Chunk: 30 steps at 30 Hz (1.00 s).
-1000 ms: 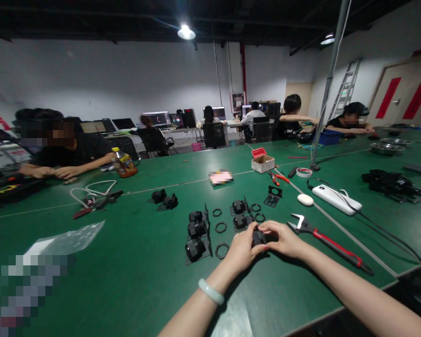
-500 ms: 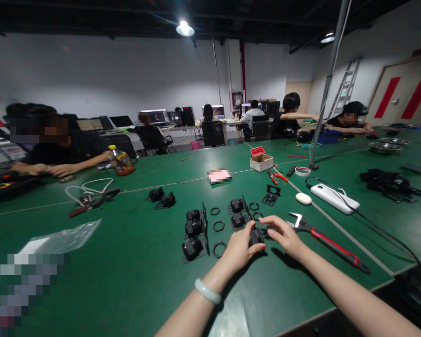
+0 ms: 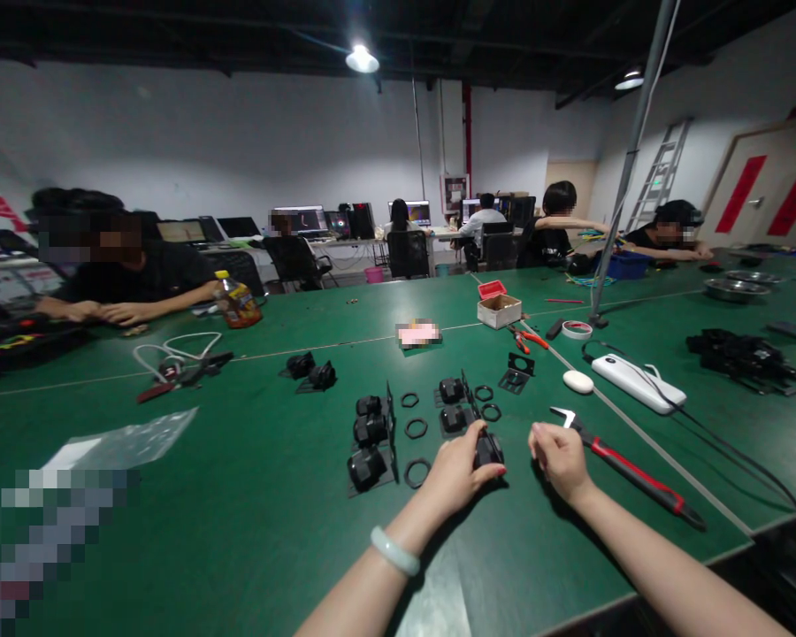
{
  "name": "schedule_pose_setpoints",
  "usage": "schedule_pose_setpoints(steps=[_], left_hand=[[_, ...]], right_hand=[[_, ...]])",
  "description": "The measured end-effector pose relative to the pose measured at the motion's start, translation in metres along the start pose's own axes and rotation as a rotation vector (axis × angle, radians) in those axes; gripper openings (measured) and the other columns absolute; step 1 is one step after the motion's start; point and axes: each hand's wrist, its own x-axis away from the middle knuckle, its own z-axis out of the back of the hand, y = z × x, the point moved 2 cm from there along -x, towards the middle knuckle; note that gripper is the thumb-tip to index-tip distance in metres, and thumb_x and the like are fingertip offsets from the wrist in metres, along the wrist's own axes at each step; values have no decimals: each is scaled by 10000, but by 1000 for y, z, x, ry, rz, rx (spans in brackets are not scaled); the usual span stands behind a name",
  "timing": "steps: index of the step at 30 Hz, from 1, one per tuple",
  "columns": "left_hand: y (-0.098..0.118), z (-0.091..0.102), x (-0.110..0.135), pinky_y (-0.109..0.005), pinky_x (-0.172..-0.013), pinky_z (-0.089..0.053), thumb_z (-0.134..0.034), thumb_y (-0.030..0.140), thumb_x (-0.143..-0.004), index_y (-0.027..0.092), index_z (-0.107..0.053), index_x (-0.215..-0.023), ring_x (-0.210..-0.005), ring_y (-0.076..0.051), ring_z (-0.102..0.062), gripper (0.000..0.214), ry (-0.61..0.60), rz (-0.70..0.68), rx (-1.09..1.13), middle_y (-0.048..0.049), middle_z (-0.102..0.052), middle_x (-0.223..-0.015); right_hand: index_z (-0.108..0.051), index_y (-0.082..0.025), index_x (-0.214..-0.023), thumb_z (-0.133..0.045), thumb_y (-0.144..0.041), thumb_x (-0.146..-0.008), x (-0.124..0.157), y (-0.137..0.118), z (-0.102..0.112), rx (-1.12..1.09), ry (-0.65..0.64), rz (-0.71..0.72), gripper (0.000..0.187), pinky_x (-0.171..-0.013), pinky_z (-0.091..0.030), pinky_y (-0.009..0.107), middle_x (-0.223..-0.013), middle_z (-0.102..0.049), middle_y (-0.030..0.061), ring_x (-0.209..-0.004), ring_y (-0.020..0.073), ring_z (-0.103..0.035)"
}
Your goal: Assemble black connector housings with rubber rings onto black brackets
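My left hand point(image 3: 459, 467), a pale bangle on its wrist, is closed around a black cable gland point(image 3: 489, 449) with its bracket, low over the table. My right hand point(image 3: 561, 456) is just right of it, apart from the gland, its fingers curled together; whatever they may hold is hidden. Beyond my left hand sit two more glands on brackets, such as one black gland point(image 3: 452, 419). To the left, several bracketed glands point(image 3: 366, 467) form a column. Black ring nuts point(image 3: 416, 437) lie beside the two groups.
An adjustable wrench point(image 3: 627, 469) lies right of my right hand. Farther off are a white power bank point(image 3: 637, 382) with a cable, a white oval object point(image 3: 577, 381), pliers point(image 3: 529, 339), a small box point(image 3: 499, 310), and a metal pole point(image 3: 627, 177). Co-workers sit around the table.
My right hand has drawn back to the right, away from the gland, and its fingers have curled closed. My left hand keeps hold of the gland. The view has shifted slightly.
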Motion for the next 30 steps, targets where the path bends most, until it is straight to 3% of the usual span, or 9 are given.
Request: schedule_pose_setpoints(steps=[3,7,11,13,17,19,24,26,30], left_hand=[[0,-1,0,-327,-781,-380,-529,492,-680,229,-314,-1193,-920,-237,-538,615,3,-9,-10,-89,-556,-1050],[-1,-2,0,-321,-780,-380,-538,473,-681,233,-303,-1195,-935,-234,-532,614,1,-27,3,-83,-549,-1065],[-1,-1,0,-328,-790,-373,-524,498,-681,228,-305,-1196,-930,-235,-532,621,3,-19,3,-92,-547,-1065],[-1,-1,0,-328,-789,-373,-521,502,-681,230,-307,-1194,-927,-235,-532,619,4,-19,3,-90,-548,-1062],[-1,-1,0,-322,-784,-376,-536,480,-680,236,-306,-1191,-936,-234,-527,611,1,-23,6,-82,-545,-1069],[-1,-1,0,-322,-785,-375,-538,474,-682,234,-302,-1194,-937,-233,-527,613,2,-24,4,-82,-548,-1063],[-1,-1,0,-329,-789,-375,-517,501,-685,231,-300,-1197,-928,-232,-531,618,-4,-22,-7,-88,-550,-1057],[-1,0,0,-328,-785,-378,-519,499,-685,232,-301,-1195,-927,-233,-532,616,-4,-22,-7,-87,-549,-1057],[0,0,0,-326,-787,-377,-535,476,-683,238,-300,-1195,-938,-233,-528,612,-1,-13,-2,-82,-539,-1076]], right_hand=[[-462,-178,-490,-354,-371,-819,0,-1,1,0,37,51,397,-517,-406,264,-443,-488,17,-464,140,-505],[-550,-158,-647,-405,-318,-802,-2,-10,-4,-3,-119,204,266,-653,-426,277,-676,-590,56,-732,179,-574],[-453,-164,-448,-372,-290,-819,1,-4,0,51,33,161,401,-513,-391,240,-427,-448,-9,-430,106,-468],[-461,-164,-464,-371,-286,-819,1,-5,2,39,80,177,386,-522,-394,243,-442,-455,-5,-446,108,-467],[-554,-155,-656,-416,-296,-795,-3,-12,-1,13,-38,254,242,-633,-425,268,-678,-563,52,-675,153,-541],[-547,-154,-620,-425,-303,-790,-3,-11,-3,13,-74,243,257,-604,-423,255,-641,-549,42,-632,142,-532],[-446,-158,-458,-357,-291,-827,1,5,4,-14,137,114,403,-439,-344,213,-381,-367,-33,-367,83,-383],[-486,-153,-511,-362,-287,-825,0,3,3,-9,91,129,364,-476,-372,223,-429,-431,-15,-421,101,-449],[-543,-152,-709,-411,-273,-800,-4,-14,-3,-1,-78,235,201,-682,-424,276,-733,-561,57,-780,172,-559]])
